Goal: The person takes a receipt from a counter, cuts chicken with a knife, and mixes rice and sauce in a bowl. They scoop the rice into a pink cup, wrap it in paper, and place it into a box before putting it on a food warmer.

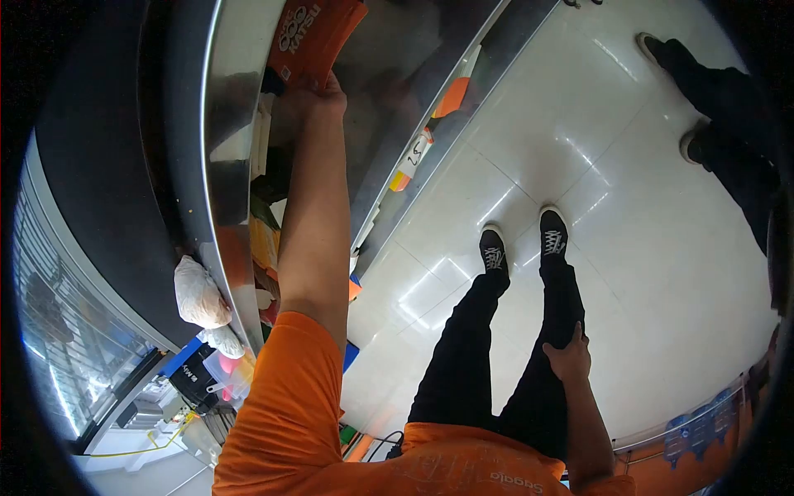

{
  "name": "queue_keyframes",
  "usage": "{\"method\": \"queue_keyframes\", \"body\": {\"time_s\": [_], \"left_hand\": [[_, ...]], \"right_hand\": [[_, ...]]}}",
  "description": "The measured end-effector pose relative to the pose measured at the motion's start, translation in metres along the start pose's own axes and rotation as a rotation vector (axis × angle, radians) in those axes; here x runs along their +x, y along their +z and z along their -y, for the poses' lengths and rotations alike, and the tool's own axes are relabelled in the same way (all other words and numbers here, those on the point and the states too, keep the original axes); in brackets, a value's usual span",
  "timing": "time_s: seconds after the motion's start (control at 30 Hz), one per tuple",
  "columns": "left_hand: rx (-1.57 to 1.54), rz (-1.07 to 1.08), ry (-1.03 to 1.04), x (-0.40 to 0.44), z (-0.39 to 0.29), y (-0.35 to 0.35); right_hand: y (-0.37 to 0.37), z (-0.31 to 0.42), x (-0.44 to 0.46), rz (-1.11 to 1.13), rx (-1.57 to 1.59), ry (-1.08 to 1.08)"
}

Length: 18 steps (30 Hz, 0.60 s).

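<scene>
My left arm reaches into a metal shelf under the counter. My left hand [318,97] is closed on the lower edge of an orange-red carton [313,37] printed "KATSU" in white; part of the fingers is hidden by the carton and shadow. Lower down on the other side, my right hand [571,355] rests on my leg near the knee, holding nothing, thumb and fingers apart. Beside my left forearm, packets and wrapped items [265,240] lie partly hidden inside the shelf.
A metal shelf edge [430,107] carries paper labels [412,159]. On the dark counter [95,165] sits a tied white plastic bag [198,293]. Another person's dark-trousered legs [719,107] stand at the upper right on the tiled floor [662,273]. Blue water bottles [703,426] show at the lower right.
</scene>
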<state>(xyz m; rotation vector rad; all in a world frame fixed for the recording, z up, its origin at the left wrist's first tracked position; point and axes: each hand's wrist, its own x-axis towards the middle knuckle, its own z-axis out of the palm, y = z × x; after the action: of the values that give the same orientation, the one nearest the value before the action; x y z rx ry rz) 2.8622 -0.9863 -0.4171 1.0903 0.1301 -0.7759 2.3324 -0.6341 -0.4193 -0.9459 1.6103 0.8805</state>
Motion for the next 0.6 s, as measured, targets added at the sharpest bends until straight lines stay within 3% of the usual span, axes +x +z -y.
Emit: {"method": "queue_keyframes", "body": {"time_s": [0.13, 0.2, 0.3, 0.37, 0.43, 0.6], "left_hand": [[0.040, 0.018, 0.108, -0.017, 0.007, 0.004], [0.110, -0.006, 0.160, -0.037, 0.007, 0.003], [0.354, 0.032, 0.085, -0.055, 0.007, -0.004], [0.415, 0.018, -0.006, -0.062, 0.007, -0.005], [0.466, 0.015, -0.028, -0.062, 0.005, -0.011], [0.777, -0.004, -0.021, -0.070, 0.013, -0.001]], "right_hand": [[0.010, -0.008, 0.009, -0.075, 0.045, 0.003], [0.012, 0.002, 0.034, -0.435, 0.026, -0.364], [-0.033, 0.120, 0.066, -0.681, 0.518, -0.936], [-0.080, 0.236, 0.049, -0.620, 0.814, -1.113], [-0.135, 0.337, 0.011, -0.216, 1.170, -1.174], [-0.187, 0.492, 0.001, -0.136, 1.163, -1.038]]}}
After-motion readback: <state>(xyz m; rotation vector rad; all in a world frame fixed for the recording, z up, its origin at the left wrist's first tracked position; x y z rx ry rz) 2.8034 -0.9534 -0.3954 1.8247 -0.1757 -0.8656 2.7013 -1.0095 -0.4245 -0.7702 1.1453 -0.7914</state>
